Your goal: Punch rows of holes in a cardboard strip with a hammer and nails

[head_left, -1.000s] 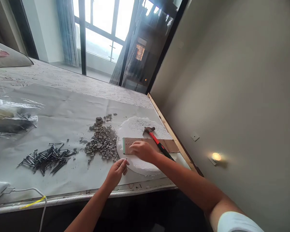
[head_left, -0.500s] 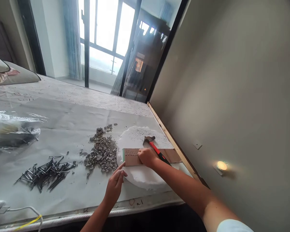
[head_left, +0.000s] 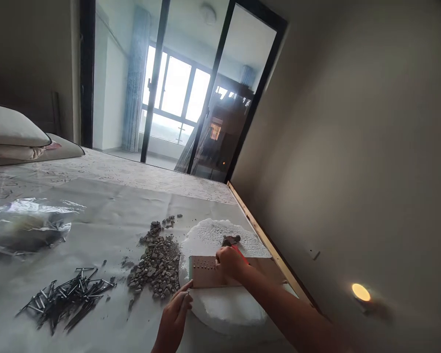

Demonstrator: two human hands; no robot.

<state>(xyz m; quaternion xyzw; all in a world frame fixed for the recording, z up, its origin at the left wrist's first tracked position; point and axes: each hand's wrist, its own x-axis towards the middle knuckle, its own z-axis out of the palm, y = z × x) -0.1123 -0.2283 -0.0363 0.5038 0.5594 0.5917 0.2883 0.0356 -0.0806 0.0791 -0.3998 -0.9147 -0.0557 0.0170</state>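
My right hand (head_left: 231, 264) is closed in a fist over the brown board (head_left: 218, 279), beside rows of small light nail heads (head_left: 206, 264). What its fingers hold is hidden. My left hand (head_left: 176, 309) reaches up to the board's near left corner with its fingers stretched out, and its fingertips meet the edge. The board lies flat on a white, round-edged foam slab (head_left: 230, 309). Behind my right hand lies a hammer (head_left: 232, 240); its red handle is mostly covered by the hand and forearm.
Grey gravel (head_left: 158, 264) is heaped left of the slab. Farther left lie a pile of dark nails (head_left: 68, 299) and a clear plastic bag (head_left: 31, 228) with blurred contents. A wooden edge strip (head_left: 257, 225) runs along the wall, which has a lit lamp (head_left: 360, 292). Pillows (head_left: 12, 127) lie far left.
The view has tilted up, so everything sits lower in the picture. My right hand stays over the board and now covers more of the hammer handle. My left hand remains at the board's corner.
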